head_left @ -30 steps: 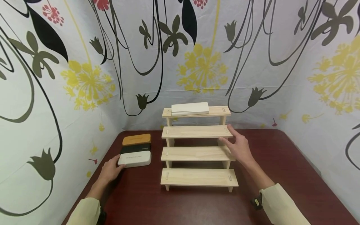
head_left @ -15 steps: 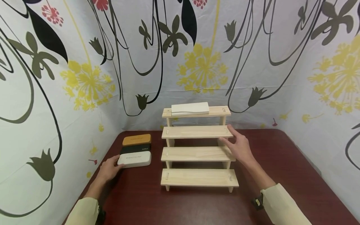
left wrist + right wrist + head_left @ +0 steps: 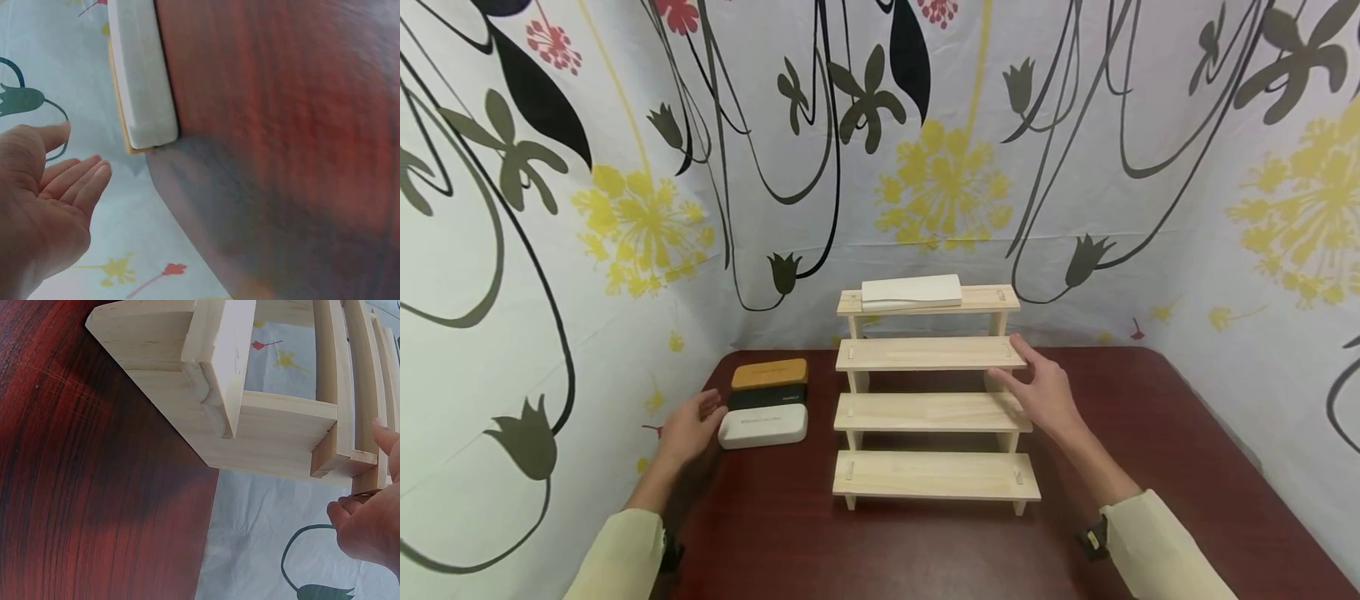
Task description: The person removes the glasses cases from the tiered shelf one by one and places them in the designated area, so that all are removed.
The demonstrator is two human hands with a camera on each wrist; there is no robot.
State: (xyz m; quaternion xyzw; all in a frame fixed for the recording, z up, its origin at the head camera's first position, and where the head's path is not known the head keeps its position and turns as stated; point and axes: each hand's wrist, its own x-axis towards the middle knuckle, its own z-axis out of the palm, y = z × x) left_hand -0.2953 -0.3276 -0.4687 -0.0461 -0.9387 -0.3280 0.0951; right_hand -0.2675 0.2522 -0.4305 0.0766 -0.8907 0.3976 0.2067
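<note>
A long white case (image 3: 763, 427) with rounded corners lies on the left of the table, in front of a black case (image 3: 767, 396) and a tan case (image 3: 770, 374). Just left of the white case, my left hand (image 3: 688, 429) is held apart from it. Its fingers are relaxed and hold nothing, as the left wrist view shows. A tiered wooden display stand (image 3: 931, 412) stands mid-table. My right hand (image 3: 1047, 398) grips the right end of its second board from the top, thumb and fingers on either side; the right wrist view shows the hand (image 3: 372, 519) only partly.
A flat off-white case-like object (image 3: 912, 292) lies on the stand's top board. The dark red table (image 3: 940, 554) is enclosed at the back and sides by a flower-printed cloth (image 3: 955, 75).
My left hand has let go of the white case's left end and drawn slightly up and away from it. The right hand keeps its place on the stand. The head view has shifted slightly.
</note>
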